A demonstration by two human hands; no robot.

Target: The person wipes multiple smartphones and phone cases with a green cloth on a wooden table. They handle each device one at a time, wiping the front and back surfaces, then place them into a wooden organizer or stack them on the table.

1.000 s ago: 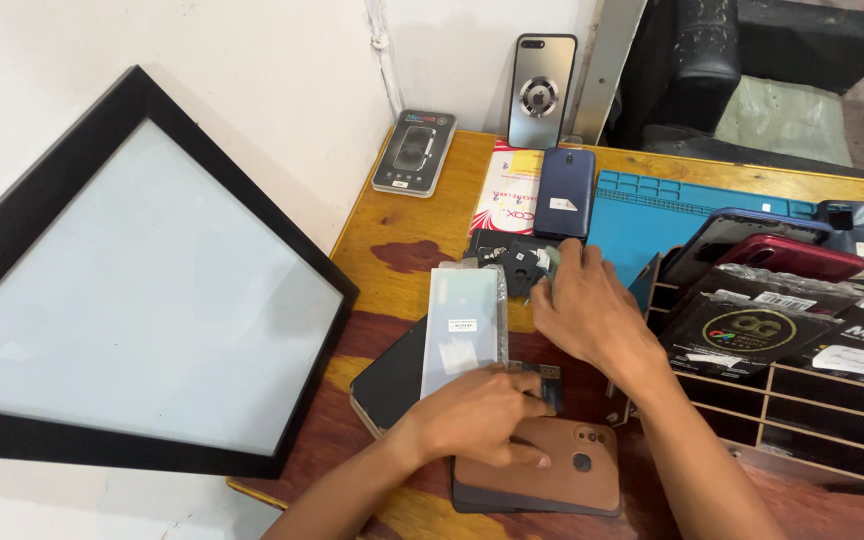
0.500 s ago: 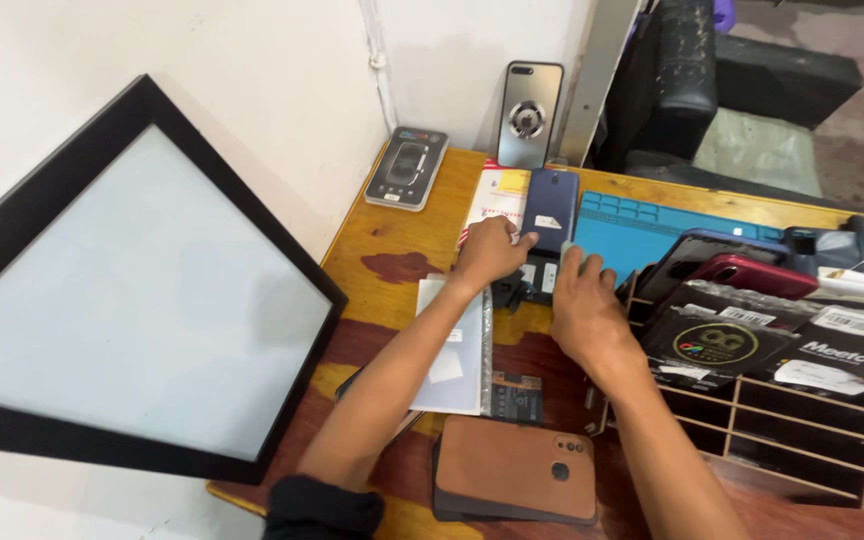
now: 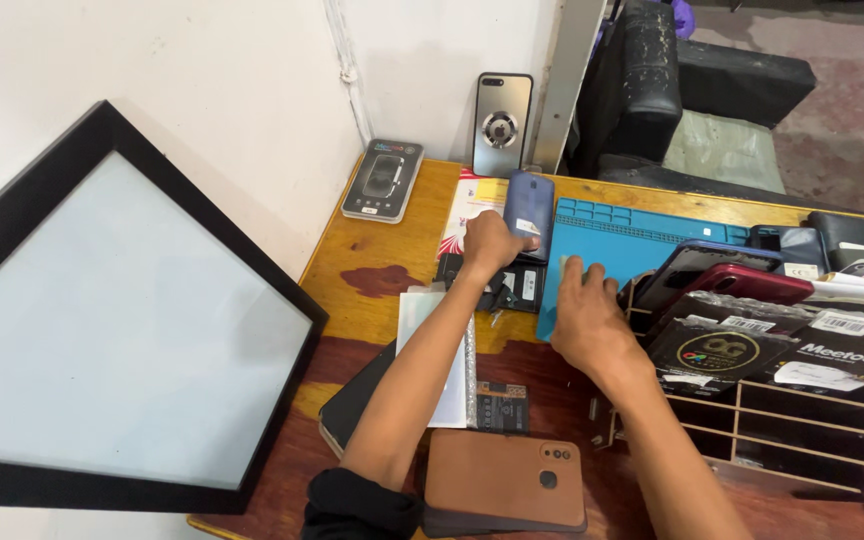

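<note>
1. The wooden desk (image 3: pixel 382 260) carries a blue work mat (image 3: pixel 652 235).
2. A dark blue phone (image 3: pixel 529 212) lies at the mat's left edge; picking it up seems the step in hand.
3. The left hand (image 3: pixel 489 245) pinches the phone's lower edge; lifting needs a firmer grasp.
4. The right hand (image 3: pixel 584 318) presses flat, fingers spread, on the mat's near corner.

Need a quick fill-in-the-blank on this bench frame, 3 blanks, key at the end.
1. The left hand grips a ____ phone by its lower edge.
2. The right hand rests palm down on the edge of the ____ work mat.
3. The phone with the brown back lies at the desk's near edge with its screen facing ____.

Missing words: blue; blue; down
</note>
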